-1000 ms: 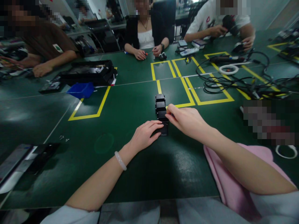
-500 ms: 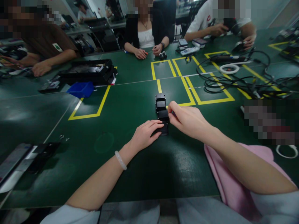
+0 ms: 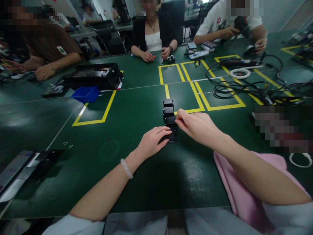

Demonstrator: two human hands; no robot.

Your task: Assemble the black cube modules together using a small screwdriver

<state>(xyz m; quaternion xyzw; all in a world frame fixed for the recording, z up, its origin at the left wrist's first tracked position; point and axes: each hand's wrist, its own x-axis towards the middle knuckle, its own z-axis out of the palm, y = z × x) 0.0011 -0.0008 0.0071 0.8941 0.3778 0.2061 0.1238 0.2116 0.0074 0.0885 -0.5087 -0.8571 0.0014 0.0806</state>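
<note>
Several black blocks stand in a row on the green table, running away from me; the far one [image 3: 168,102] and the middle ones [image 3: 169,112] have small knobs at their sides. My left hand [image 3: 155,139] lies over the left part of the nearest, flatter black block [image 3: 172,137], gripping it between fingers and thumb. At the right edge of the black block just beyond it [image 3: 170,121], my right hand [image 3: 193,125] is closed in a pinch. Whatever is between those fingertips is hidden or too small to make out.
A pink cloth [image 3: 241,182] lies under my right forearm. Small screws [image 3: 67,145] and dark flat parts [image 3: 36,163] are at the left. Beyond sit a blue tray [image 3: 85,94], a black case [image 3: 95,75] and coiled cables [image 3: 234,86]. Three people sit across the table.
My right hand's fingertips have shifted very slightly at the edge of the block. My left hand stays in place; the whole view has moved a little.
</note>
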